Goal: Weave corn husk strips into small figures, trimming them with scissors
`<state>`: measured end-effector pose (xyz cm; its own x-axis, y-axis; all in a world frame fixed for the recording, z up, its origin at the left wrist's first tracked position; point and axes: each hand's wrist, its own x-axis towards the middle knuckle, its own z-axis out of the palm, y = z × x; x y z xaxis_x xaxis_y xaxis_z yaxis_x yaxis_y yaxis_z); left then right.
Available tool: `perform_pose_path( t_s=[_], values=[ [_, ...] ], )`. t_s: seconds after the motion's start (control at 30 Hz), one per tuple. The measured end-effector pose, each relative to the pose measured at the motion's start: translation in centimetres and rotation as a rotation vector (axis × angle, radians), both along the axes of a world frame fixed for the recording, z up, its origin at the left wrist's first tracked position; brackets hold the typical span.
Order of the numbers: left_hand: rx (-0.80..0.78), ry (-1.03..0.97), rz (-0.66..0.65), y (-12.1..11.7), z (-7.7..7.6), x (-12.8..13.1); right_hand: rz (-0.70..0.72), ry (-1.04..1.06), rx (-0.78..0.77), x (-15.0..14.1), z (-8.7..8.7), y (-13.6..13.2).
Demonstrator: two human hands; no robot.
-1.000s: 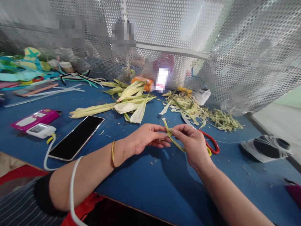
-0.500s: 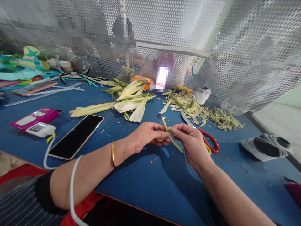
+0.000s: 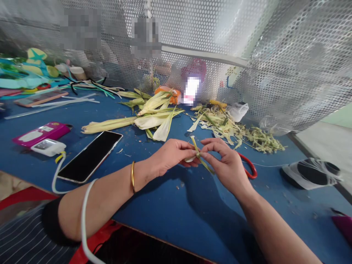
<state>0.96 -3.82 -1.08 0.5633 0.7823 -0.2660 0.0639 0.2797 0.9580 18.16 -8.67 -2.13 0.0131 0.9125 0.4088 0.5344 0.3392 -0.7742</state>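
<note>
Both hands meet above the middle of the blue table. My left hand (image 3: 178, 153) pinches a narrow strip of corn husk (image 3: 205, 165) between thumb and fingers, and a pale piece shows under its thumb. From the other side, my right hand (image 3: 223, 157) closes thumb and index finger on the strip at a small knot-like spot. One end of the strip points up, the other hangs down to the right. Red-handled scissors (image 3: 251, 167) lie on the table behind my right hand, mostly hidden by it. Larger corn husks (image 3: 159, 121) are piled beyond my hands.
Husk scraps (image 3: 220, 123) and small green knotted pieces (image 3: 265, 140) lie at the back right. A wrapped black thread spool (image 3: 312, 172) stands at right. A phone (image 3: 92, 156) and a white corded device (image 3: 48, 147) are at left. A perforated metal screen (image 3: 192, 33) borders the back.
My right hand has turned slightly, its fingers now more raised and arched, covering more of the scissors. The husk strip stays between both hands. The view has shifted a little.
</note>
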Motion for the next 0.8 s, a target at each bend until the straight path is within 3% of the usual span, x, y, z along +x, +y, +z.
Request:
perform_pose_path(
  t_s=[0.17,0.63,0.8],
  values=[
    [0.052,0.001,-0.032,0.07,-0.37,-0.02,-0.003,-0.059,-0.002,-0.14,-0.41,0.08],
    [0.014,-0.037,-0.109,0.29,-0.44,-0.23,-0.040,0.063,-0.077,-0.47,0.14,0.03],
    [0.006,-0.013,-0.078,0.18,-0.48,-0.14,-0.048,0.054,-0.091,-0.56,-0.14,0.08]
  ],
)
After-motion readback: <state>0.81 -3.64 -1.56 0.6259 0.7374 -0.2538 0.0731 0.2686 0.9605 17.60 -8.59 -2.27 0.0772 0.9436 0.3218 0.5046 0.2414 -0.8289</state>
